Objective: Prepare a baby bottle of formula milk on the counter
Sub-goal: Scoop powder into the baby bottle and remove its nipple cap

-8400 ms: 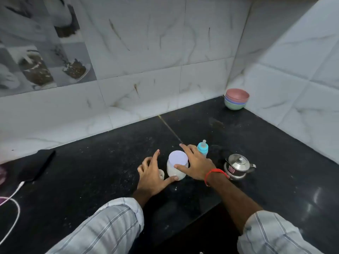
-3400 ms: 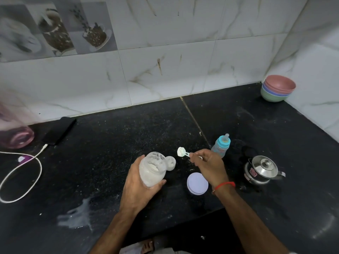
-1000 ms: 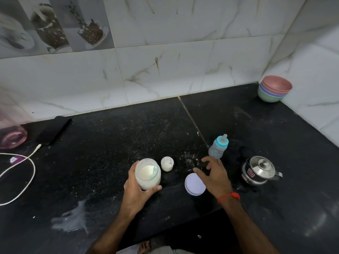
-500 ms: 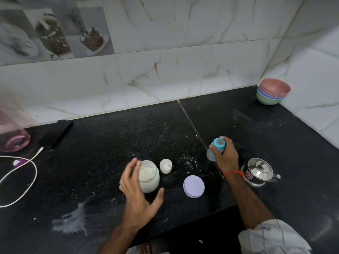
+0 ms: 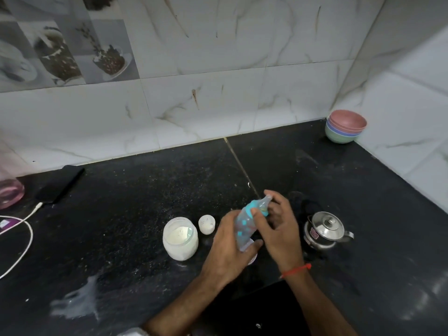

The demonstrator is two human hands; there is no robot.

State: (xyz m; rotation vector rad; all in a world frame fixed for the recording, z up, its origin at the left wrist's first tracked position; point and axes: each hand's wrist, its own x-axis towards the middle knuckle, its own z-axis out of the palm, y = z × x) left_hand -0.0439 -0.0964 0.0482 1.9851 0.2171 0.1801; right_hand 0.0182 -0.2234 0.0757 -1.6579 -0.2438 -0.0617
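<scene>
- The baby bottle (image 5: 244,226) was lifted off the black counter (image 5: 135,204) and tilted, its teal collar and clear teat pointing up and away from the person.
- The left hand (image 5: 228,251) wrapped the lower body of the bottle, thumb under its base and fingers curled behind it: a closed grip on the bottle.
- The right hand (image 5: 278,229) had its thumb on the teal collar and its fingers curled round the far side of the bottle's top, so it too gripped the bottle; a red thread (image 5: 297,270) circled that wrist.
- The open formula jar (image 5: 180,237) stood upright on the counter just left of the hands, white powder visible inside.
- A small white cap (image 5: 206,223) sat just beside the jar, to its right and slightly farther back.
- A pale lid (image 5: 252,259) lay on the counter under the left hand, mostly hidden.
- A steel kettle (image 5: 326,230) with its lid on stood to the right of the right hand, near but not touching.
- Stacked bowls (image 5: 345,129) sat in the far right corner against the tiled wall, well apart from the hands.
- A phone (image 5: 60,183) with a white cable (image 5: 24,238) lay at the left, beside a pink container (image 5: 9,192) at the frame edge.
- A whitish smear (image 5: 77,304) marked the near-left counter.
</scene>
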